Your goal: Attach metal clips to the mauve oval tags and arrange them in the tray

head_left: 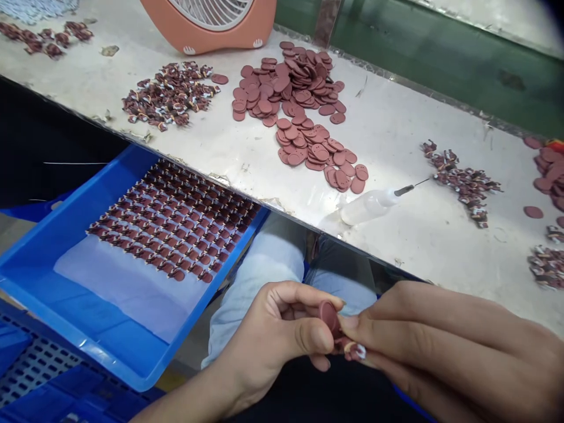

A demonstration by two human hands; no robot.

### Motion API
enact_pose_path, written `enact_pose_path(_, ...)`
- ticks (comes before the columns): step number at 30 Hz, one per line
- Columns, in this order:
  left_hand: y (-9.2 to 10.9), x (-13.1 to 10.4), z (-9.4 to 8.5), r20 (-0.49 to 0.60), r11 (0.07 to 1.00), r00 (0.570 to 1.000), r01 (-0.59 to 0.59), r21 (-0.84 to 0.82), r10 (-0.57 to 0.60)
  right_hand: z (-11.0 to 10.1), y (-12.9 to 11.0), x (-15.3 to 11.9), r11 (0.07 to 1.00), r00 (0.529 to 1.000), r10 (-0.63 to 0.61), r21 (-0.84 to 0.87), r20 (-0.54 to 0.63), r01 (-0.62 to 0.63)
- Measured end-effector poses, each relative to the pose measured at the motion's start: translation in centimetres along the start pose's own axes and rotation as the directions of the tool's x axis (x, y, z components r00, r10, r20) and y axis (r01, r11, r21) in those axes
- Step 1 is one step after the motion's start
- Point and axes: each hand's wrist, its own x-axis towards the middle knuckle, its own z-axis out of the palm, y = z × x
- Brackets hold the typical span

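Between the thumb and fingers of my left hand (286,329) is a brown oval disc (328,315), tilted on edge. My right hand (440,341) pinches a small brown figurine (352,349) with a white tip, right against the disc's lower side. Both hands meet above my lap, in front of the bench edge. On the bench beyond them lies a white squeeze bottle (370,205) with a needle tip. Behind it spreads a heap of brown oval discs (304,88). A pile of small figurines (171,94) sits left of that heap, another cluster of figurines (465,179) to its right.
At my left a blue tray (145,367) holds rows of discs with figurines on a white sheet (127,288). An orange fan (211,23) stands at the bench's back. More discs (550,170) and figurines (546,267) lie at the far right.
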Motion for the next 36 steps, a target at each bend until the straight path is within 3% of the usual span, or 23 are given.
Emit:
enact_pose_path(12,-0.2,0.0,0.0,-0.025,0.999,0.999,-0.045,0.028,0.046,-1.0,0.3,0.5,0.994,0.977,-0.027,-0.098,0.214,0.049)
enact_pose_path(25,-0.4,-0.1,0.3,-0.014,0.997,0.998,-0.061,0.036,0.062,-1.2,0.0,-0.2,0.991,0.968,-0.043,-0.112,0.247,0.072)
enact_pose_path(36,-0.6,0.2,-1.0,0.030,1.000,1.000,-0.007,0.017,0.007,-1.5,0.1,-0.1,0.999,0.975,-0.017,-0.032,0.222,0.025)
